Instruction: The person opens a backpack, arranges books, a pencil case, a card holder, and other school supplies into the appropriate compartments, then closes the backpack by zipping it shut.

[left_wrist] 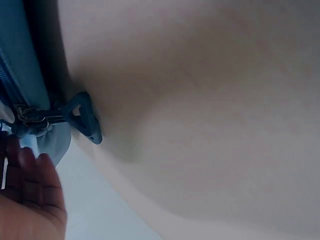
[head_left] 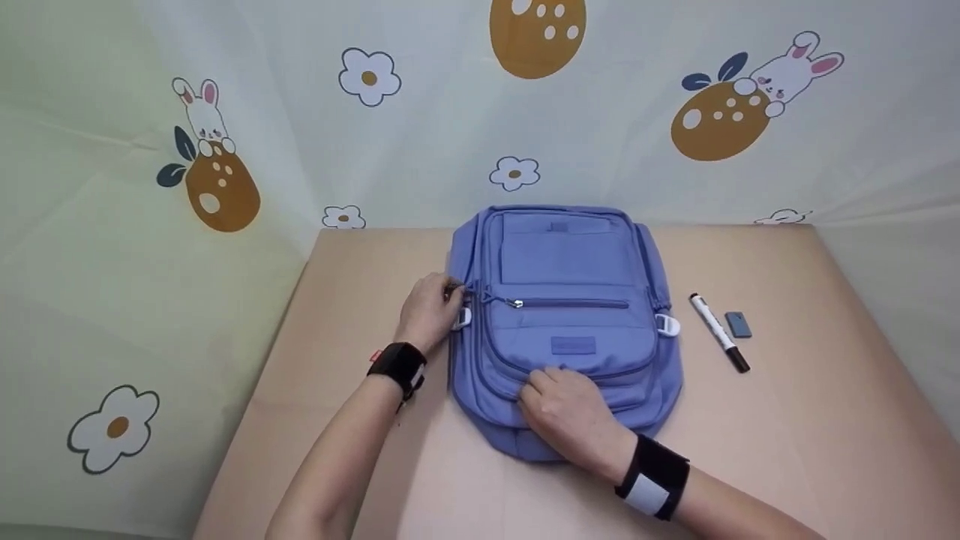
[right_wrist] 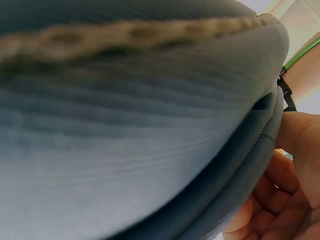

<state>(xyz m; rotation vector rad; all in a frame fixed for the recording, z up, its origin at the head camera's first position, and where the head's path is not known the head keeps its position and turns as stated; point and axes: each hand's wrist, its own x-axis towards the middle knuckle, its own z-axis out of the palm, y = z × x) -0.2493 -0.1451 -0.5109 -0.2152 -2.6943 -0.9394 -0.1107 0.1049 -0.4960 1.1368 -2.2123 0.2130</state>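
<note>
A blue-purple backpack [head_left: 574,262] lies front side up on the table. At its left side, my left hand [head_left: 429,311] pinches a zipper pull beside the white side buckle [head_left: 463,319]. Close to these fingers [left_wrist: 37,172], in the left wrist view, a dark triangular pull tab [left_wrist: 84,117] sticks out from the metal zipper sliders [left_wrist: 35,117]. My right hand [head_left: 566,412] grips the fabric at the lower front of the backpack. In the right wrist view, its thumb [right_wrist: 292,132] presses the bag's edge, with the other fingers curled underneath.
Right of the backpack lie a white marker [head_left: 718,330] with a black cap and a small grey-blue block [head_left: 738,325]. The tan table [head_left: 810,420] ends at a patterned cloth backdrop [head_left: 435,135]. A second white buckle [head_left: 667,325] sits on the bag's right side.
</note>
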